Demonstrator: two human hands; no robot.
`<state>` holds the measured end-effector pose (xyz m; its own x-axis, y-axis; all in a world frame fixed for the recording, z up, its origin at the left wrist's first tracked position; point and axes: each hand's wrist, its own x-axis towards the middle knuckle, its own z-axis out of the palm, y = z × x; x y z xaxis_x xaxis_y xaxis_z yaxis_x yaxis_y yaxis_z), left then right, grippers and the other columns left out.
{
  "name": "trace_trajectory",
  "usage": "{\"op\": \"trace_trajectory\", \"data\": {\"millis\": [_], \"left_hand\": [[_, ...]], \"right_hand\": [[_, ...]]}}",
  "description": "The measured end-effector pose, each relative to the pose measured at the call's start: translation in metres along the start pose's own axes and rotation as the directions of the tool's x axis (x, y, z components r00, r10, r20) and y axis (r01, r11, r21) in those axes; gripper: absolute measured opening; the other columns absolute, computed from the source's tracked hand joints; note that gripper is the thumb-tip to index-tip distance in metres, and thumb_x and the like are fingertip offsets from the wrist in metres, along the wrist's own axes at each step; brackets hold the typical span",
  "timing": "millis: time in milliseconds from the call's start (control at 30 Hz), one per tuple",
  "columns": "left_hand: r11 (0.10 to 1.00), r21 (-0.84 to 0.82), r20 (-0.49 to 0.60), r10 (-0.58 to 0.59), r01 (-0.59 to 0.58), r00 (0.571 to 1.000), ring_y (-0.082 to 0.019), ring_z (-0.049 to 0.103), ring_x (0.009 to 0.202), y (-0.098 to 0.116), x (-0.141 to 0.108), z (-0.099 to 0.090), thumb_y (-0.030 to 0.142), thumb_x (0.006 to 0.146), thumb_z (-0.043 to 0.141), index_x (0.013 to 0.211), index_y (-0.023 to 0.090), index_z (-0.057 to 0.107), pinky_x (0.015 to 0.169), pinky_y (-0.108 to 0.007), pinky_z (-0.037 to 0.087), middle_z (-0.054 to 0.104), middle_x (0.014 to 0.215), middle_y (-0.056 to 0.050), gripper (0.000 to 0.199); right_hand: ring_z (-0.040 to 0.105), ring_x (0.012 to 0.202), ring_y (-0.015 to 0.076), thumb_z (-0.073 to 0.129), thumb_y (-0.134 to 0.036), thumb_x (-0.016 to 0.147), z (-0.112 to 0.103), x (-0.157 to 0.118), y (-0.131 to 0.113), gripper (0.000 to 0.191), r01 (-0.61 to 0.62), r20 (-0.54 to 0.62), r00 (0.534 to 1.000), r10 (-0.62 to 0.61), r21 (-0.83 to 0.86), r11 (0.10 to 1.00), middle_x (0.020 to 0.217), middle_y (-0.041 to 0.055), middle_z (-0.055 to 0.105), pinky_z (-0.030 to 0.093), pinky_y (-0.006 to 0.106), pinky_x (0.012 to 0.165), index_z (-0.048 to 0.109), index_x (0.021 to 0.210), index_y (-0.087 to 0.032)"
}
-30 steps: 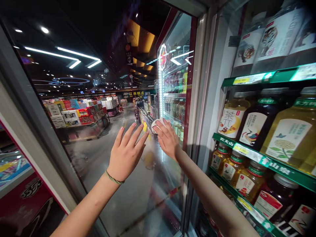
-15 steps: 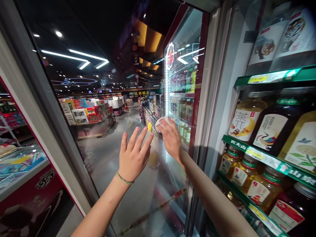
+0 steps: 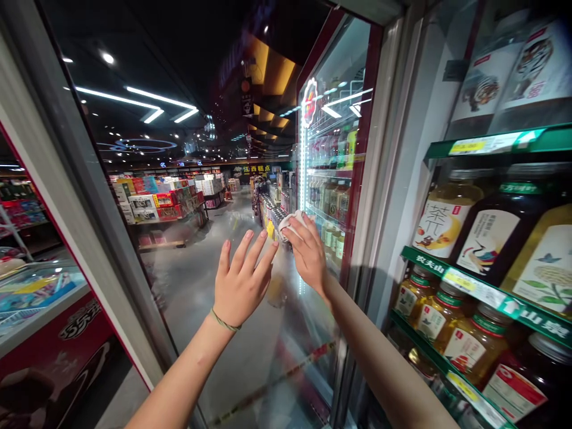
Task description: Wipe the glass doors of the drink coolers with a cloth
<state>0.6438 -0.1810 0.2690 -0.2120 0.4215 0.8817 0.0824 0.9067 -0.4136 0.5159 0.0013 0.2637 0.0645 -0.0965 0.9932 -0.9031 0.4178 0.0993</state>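
Observation:
Before me stands a glass door (image 3: pixel 187 333) in a grey metal frame (image 3: pixel 384 119). My left hand (image 3: pixel 243 277) has its fingers spread towards the pane, palm facing away, holding nothing; a thin braided band circles its wrist. To its right, my right hand (image 3: pixel 308 253) presses a crumpled white cloth (image 3: pixel 292 220) towards the glass. The cloth is bunched under the fingers, and part of it sticks out on the left. Hazy smears show on the pane around both hands.
Close on the right, shelves with green price rails (image 3: pixel 487 295) carry bottled drinks (image 3: pixel 487 238). At lower left is a red chest freezer (image 3: pixel 58 339). Through the glass I see stacked boxes (image 3: pixel 165 199) and a lit drinks fridge (image 3: pixel 333 173), possibly a reflection.
My right hand and the cloth have shifted very slightly on the glass. The left hand stays almost where it was, fingers still spread.

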Motion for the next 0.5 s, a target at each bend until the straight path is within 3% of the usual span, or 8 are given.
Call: {"op": "trace_trajectory", "data": {"millis": [33,133,267,400,500], "left_hand": [[1.000,0.000,-0.001,-0.003,0.003,1.000,-0.029,0.040,0.153,0.000,0.000,0.001,0.025,0.094,0.065,0.154,0.029,0.050,0.133,-0.052,0.010,0.052,0.156,-0.006,0.061],[1.000,0.011,-0.007,-0.004,0.004,1.000,-0.029,0.041,0.152,0.000,0.000,0.002,0.026,0.094,0.065,0.151,0.029,0.053,0.133,-0.052,0.009,0.051,0.157,-0.005,0.058],[1.000,0.023,-0.025,0.005,-0.004,1.000,-0.029,0.042,0.152,0.001,-0.001,0.003,0.027,0.094,0.066,0.149,0.028,0.055,0.133,-0.052,0.010,0.052,0.157,-0.005,0.056],[1.000,0.019,-0.021,0.012,-0.011,1.000,-0.029,0.041,0.152,0.000,-0.002,0.003,0.027,0.094,0.066,0.149,0.028,0.056,0.133,-0.052,0.009,0.051,0.157,-0.005,0.055],[1.000,0.016,-0.019,0.015,-0.015,1.000,-0.029,0.039,0.153,0.000,-0.003,0.003,0.026,0.094,0.066,0.149,0.028,0.056,0.133,-0.052,0.009,0.050,0.158,-0.005,0.055]], "right_hand": [[0.035,0.156,0.0252,0.042,-0.012,0.104,0.001,0.000,0.000,0.056,-0.001,-0.004,1.000,0.001,0.009,1.000,0.156,0.0019,0.056,0.034,0.058,0.128,0.051,0.153,-0.038],[0.034,0.157,0.0244,0.041,-0.012,0.105,0.004,-0.001,-0.002,0.055,-0.084,-0.167,0.982,0.083,0.004,0.996,0.158,0.0029,0.053,0.033,0.058,0.129,0.050,0.153,-0.037],[0.037,0.155,0.0235,0.045,-0.011,0.104,0.006,-0.003,-0.004,0.056,-0.005,-0.037,0.999,0.005,0.014,1.000,0.154,0.0002,0.057,0.034,0.056,0.129,0.052,0.151,-0.040],[0.034,0.157,0.0238,0.043,-0.013,0.105,0.005,-0.018,-0.003,0.055,-0.102,-0.174,0.980,0.099,-0.005,0.995,0.158,0.0032,0.053,0.034,0.055,0.129,0.049,0.154,-0.037],[0.036,0.156,0.0244,0.044,-0.013,0.105,0.004,-0.036,0.000,0.053,-0.073,-0.066,0.995,0.069,-0.055,0.996,0.153,0.0026,0.058,0.035,0.054,0.129,0.053,0.151,-0.039]]}}
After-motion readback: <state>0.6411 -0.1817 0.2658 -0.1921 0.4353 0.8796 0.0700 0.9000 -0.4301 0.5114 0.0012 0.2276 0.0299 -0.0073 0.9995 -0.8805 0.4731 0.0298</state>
